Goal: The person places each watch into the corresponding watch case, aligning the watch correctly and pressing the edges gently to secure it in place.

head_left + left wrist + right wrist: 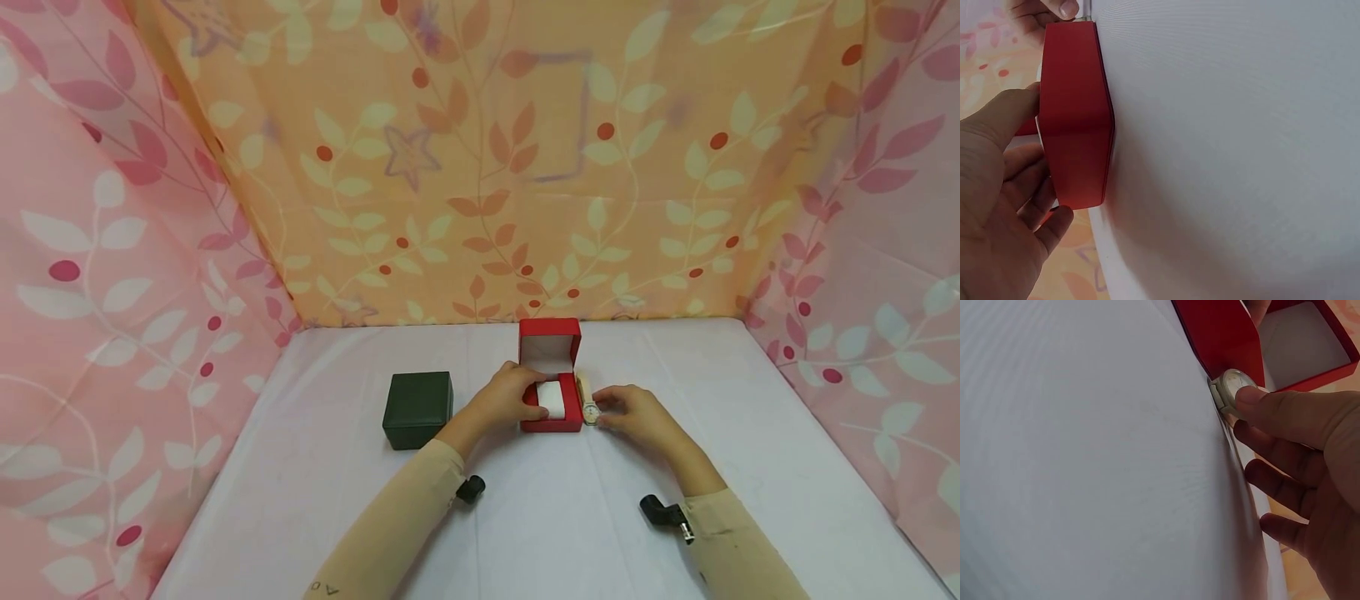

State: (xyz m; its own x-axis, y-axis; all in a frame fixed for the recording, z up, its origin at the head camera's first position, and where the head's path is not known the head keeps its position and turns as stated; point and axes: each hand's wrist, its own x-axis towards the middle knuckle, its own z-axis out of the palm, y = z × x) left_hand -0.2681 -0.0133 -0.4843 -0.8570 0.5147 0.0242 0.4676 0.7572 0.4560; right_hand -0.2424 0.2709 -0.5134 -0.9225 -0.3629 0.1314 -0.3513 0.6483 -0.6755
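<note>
A red watch box [572, 408] stands with its lid up, a white watch cushion [551, 400] inside it. My left hand [506, 398] reaches over the box's left side, with thumb and forefinger at the cushion's near and far edges, pinching it. In the left wrist view the box wall [1075, 81] hides the fingertips' contact. Close against the box's right side lies a wristwatch [592, 412] with a round pale dial and a light band. My right hand [633, 412] pinches its case between thumb and forefinger; the other fingers [1282, 487] are spread loosely.
A closed dark green box [418, 408] stands left of the red box. White cloth [555, 517] covers the table. Patterned fabric [480, 167] hangs behind and on both sides. Small black devices [471, 489] are strapped at both wrists.
</note>
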